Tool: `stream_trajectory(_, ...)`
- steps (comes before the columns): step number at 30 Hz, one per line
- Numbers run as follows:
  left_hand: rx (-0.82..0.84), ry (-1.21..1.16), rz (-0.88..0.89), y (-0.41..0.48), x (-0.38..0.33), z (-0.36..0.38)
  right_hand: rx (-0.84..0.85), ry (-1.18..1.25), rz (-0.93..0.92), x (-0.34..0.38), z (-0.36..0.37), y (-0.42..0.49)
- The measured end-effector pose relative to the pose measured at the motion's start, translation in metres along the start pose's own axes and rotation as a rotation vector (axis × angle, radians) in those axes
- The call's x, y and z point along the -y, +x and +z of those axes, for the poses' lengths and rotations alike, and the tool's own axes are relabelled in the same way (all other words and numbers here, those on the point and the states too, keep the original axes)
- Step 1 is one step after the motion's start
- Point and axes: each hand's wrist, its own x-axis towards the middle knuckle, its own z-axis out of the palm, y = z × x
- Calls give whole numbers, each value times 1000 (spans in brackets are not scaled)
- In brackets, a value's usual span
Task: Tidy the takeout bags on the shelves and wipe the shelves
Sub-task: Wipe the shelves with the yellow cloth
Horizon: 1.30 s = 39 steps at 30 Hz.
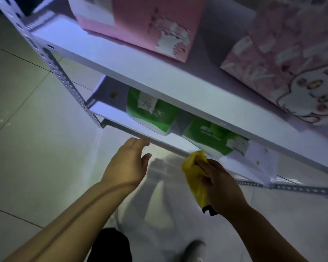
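- Looking down on a white metal rack: upper shelf (121, 59) above, lower shelf (110, 114) below, pale floor tiles (27, 129) underneath.
- On the upper shelf, 2 pink takeout bags set apart: plain pink bag (136, 25) to the left, rabbit-print bag (284, 72) to the right.
- On the lower shelf, 2 green takeout bags side by side with a narrow gap: left green bag (151, 112) and right green bag (214, 137), both close to the front edge.
- Further right on the lower shelf, a clear flat item (257, 159), too blurred to identify.
- Left hand (129, 163): fingers nearly straight and loosely spread, tips touching the front lip of the lower shelf, holding nothing.
- Right hand (222, 186): fingers curled tightly round a bunched yellow cloth (193, 173), with the cloth's top end touching the same front lip, just beside the right green bag.
- Probable step: wiping the front of the lower shelf, with tidying of the green bags not yet done.
- To do it well: spread the cloth flatter under the palm for wider contact.
- Sweep along the lip in 1 direction, not back and forth, to carry dust off the end.
- Use the free left hand to slide the right green bag back before wiping beneath it.
- Mind that bag's front corner, seemingly at the very edge and easy to knock off.
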Motion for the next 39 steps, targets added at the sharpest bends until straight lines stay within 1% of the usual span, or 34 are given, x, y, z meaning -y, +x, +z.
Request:
stream_trajectory(7, 47, 36, -7, -48, -74, 106, 16, 46, 28, -118, -23, -38)
stream_trajectory(13, 120, 35, -12, -71, -119, 183, -22, 49, 48, -202, -39, -60)
stream_trajectory(18, 221, 41, 40, -69, -137, 228, -86, 46, 163, -250, -39, -61)
stream_trajectory(23, 310, 54, 98, -47, -134, 258, -158, 4, 234, -278, -25, -49)
stream_trajectory(29, 308, 63, 115, -23, -121, 303, -195, 15, 223, -316, 3, -17)
stream_trajectory(34, 274, 74, 131, -18, -125, 359, -206, -3, 144, -357, 19, 9)
stream_trajectory(36, 251, 68, 152, -15, -129, 380, -244, -19, 104, -375, 19, 18)
stream_trajectory(39, 200, 80, 231, 1, -131, 405, -316, -79, 84, -402, 17, 38)
